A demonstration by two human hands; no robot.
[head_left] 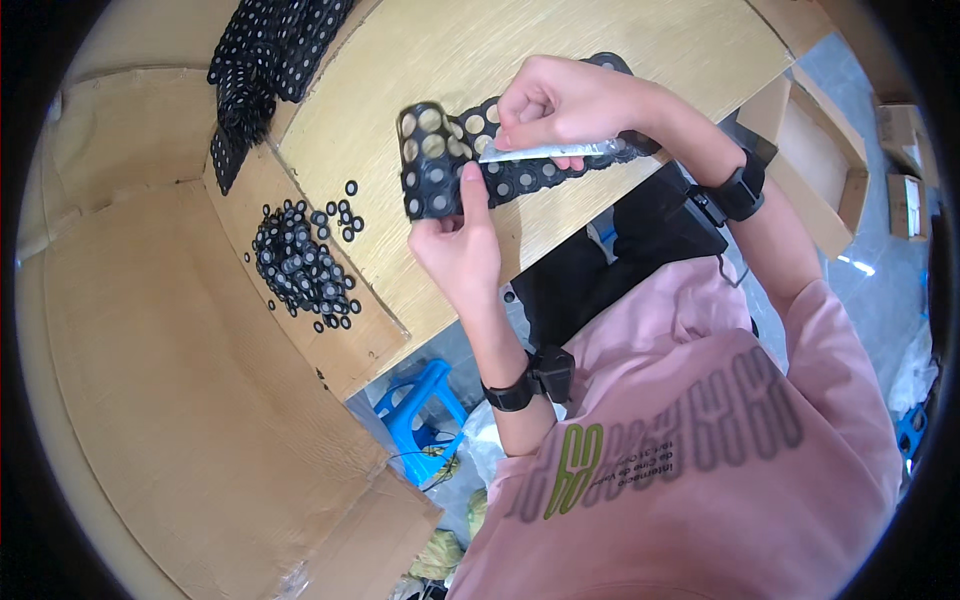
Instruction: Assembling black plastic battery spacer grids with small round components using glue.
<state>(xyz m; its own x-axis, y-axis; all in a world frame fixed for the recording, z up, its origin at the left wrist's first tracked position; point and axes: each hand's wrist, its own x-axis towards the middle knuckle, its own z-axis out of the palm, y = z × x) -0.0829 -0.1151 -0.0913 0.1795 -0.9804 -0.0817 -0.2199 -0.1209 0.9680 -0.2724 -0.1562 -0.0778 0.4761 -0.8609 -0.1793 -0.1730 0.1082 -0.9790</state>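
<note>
A black rubbery sheet with rows of round holes and discs (425,175) lies across the wooden table, its left end lifted and curled. My left hand (460,245) is closed on the sheet's lower edge, the thumb pressing near the upright end. Above the sheet, my right hand (570,105) is closed round a slim, whitish pointed tool (550,152). The tool's tip reaches left to the curled part, close to my left thumb. The right hand and forearm hide part of the sheet.
Small black rings with pale centres (300,260) lie heaped at the table's left edge, several scattered beside them. More dotted black sheets (265,65) hang at the far left. A large cardboard box (190,380) stands left, a blue stool (420,405) below, and an open carton (815,160) right.
</note>
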